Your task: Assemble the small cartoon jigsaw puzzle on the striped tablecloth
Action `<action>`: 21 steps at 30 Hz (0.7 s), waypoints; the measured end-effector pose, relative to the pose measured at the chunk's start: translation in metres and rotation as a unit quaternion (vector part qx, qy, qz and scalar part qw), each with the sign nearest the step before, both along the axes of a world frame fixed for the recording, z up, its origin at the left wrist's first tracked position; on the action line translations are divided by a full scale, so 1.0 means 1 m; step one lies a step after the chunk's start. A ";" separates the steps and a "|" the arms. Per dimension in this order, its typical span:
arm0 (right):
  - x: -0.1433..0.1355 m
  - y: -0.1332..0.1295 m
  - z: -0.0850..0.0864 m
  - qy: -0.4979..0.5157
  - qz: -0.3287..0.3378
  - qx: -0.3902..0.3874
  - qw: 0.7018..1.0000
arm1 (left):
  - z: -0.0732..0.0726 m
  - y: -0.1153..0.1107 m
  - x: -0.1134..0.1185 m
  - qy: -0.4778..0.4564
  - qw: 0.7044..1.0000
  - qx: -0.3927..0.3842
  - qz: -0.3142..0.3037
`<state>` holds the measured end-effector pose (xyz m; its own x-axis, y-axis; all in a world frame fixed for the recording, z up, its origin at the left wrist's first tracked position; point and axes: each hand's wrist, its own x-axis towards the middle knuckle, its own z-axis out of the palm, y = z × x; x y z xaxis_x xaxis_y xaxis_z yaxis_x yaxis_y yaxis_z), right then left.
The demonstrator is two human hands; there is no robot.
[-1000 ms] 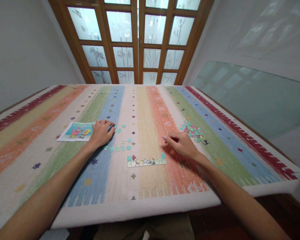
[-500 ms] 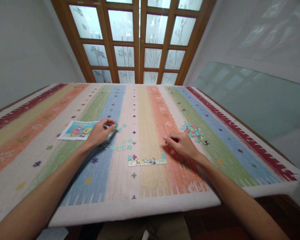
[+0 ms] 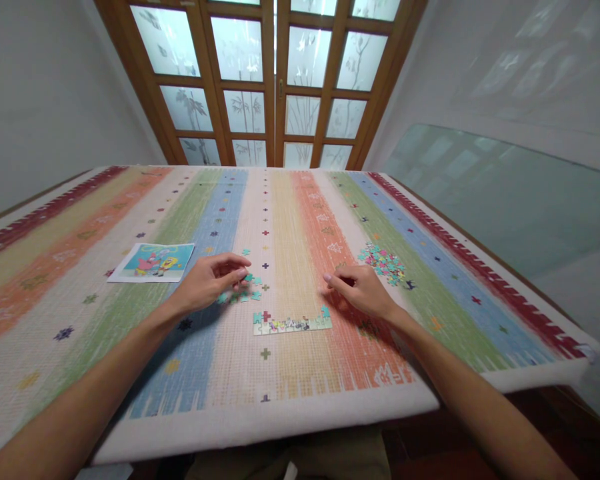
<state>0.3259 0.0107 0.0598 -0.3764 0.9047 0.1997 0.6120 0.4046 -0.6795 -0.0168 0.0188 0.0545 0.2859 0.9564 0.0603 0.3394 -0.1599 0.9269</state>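
My left hand (image 3: 213,283) is pinched closed on a small teal puzzle piece (image 3: 249,278), just above several loose teal pieces (image 3: 255,295) left of centre. Part of that group is hidden under the fingers. My right hand (image 3: 364,289) hovers over the orange stripe, thumb and index finger pressed together; whatever they hold, if anything, is too small to see. Between the hands and nearer me lies a joined puzzle strip (image 3: 293,325), one row long with a teal piece standing up at each end.
A heap of mixed puzzle pieces (image 3: 384,263) lies beyond my right hand. To the left rests a printed cartoon picture (image 3: 153,262). A striped cloth (image 3: 290,373) covers the table, whose front edge is close to me.
My left hand has moved right and a little nearer, carrying the teal piece from beside the picture to over the loose pieces. The right hand stays almost where it was.
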 end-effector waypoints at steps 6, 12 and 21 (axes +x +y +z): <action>0.000 0.000 -0.001 -0.001 0.006 -0.004 1.000 | -0.003 -0.001 0.000 0.039 0.998 -0.003 -0.040; 0.000 0.000 -0.001 0.005 0.014 0.009 1.000 | 0.003 -0.007 0.005 0.111 0.986 -0.002 -0.121; 0.000 -0.001 -0.001 -0.006 0.013 0.000 1.000 | 0.002 -0.015 0.013 0.138 0.980 0.020 -0.140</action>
<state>0.3264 0.0098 0.0591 -0.4022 0.8945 0.1953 0.6094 0.4208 -0.6720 -0.0040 0.0042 0.0561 0.5477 0.8364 -0.0198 0.5136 -0.3174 0.7971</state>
